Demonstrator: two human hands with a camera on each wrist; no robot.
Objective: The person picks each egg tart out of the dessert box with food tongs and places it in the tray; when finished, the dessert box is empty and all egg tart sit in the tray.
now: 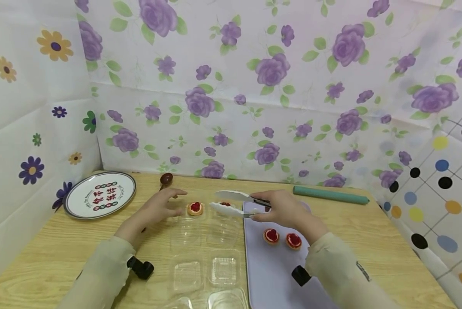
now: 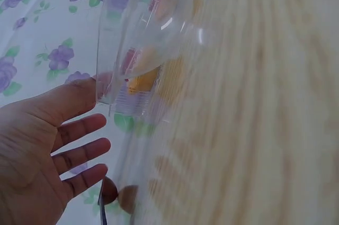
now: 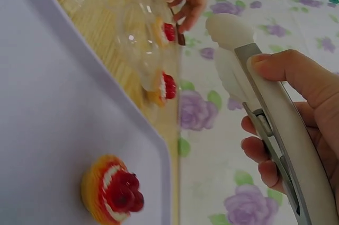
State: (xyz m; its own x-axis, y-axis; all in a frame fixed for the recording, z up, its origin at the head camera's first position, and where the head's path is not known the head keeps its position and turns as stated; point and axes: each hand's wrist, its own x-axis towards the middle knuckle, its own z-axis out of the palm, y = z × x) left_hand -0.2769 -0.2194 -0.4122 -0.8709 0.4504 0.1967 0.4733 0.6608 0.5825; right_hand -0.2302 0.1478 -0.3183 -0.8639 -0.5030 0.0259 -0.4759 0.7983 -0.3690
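My right hand [image 1: 282, 209] grips a pair of tongs [image 3: 283, 140] with white tips, thumb on one arm and fingers round the other. The tips are apart and hover over a clear plastic box [image 1: 186, 234], with nothing seen between them. In that box sit two small fruit tarts [image 1: 194, 208] with red tops. My left hand [image 1: 159, 209] is at the box's left side, fingers spread; in the left wrist view the thumb meets the clear plastic edge, though whether it touches cannot be told. More tarts [image 1: 293, 241] lie on the lilac tray [image 1: 269, 279] under my right arm.
More clear plastic boxes [image 1: 187, 273] stand nearer the front. A white plate [image 1: 99, 195] with red lettering leans at the back left, beside a dark brown spoon [image 1: 166, 179]. At the back right lies a green roll [image 1: 331, 195]. Flowered sheeting encloses the table.
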